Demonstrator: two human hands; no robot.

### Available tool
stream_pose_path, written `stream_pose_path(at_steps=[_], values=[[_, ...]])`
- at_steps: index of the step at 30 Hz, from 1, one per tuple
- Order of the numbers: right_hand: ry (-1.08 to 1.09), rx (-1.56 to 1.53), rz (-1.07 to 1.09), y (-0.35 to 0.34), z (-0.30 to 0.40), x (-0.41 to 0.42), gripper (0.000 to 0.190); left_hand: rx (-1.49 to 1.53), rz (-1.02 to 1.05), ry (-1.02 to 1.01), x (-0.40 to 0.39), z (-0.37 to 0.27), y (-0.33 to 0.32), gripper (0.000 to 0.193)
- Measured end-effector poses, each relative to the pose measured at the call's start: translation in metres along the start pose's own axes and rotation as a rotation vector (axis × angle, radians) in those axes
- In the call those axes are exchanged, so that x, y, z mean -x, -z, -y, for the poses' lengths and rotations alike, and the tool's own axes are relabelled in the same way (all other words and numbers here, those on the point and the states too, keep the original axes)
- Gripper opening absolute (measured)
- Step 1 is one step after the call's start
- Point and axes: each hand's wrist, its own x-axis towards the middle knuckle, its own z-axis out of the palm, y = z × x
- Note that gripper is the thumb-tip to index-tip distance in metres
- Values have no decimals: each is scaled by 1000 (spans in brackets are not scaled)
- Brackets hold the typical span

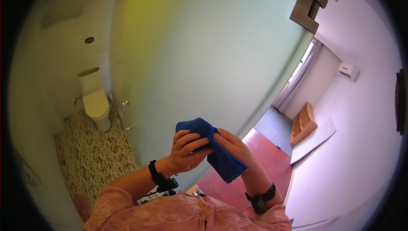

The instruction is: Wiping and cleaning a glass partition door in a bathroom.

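A blue cloth (196, 125) is bunched between my two hands, in front of my chest. My left hand (188, 149) wraps its fingers over the bunched part. With thumb and fingers, my right hand (234, 143) pinches the cloth near its middle, and a loose flap hangs down below that hand. Straight ahead stands a frosted glass door (204, 58), its handle (125, 116) a curved chrome bar on the left. Whether the cloth touches the glass I cannot tell.
Left of the door, a white toilet (95, 103) stands on a mosaic tile floor (92, 154). A metal hinge (307, 9) sits at the door's upper right. Beyond are a red floor (271, 164), a wooden compartment shelf (302, 124), a white panel (314, 138) and a grey curtain (299, 78).
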Motion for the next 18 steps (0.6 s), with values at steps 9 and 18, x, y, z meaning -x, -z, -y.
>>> stream_pose_path(at_steps=[9,18], values=[[406,411,50,-41,39,-42,38,-73,-125,-165,-10,62,20,35],[275,617,-313,-45,46,-32,46,219,136,-67,-50,95,-5,31]])
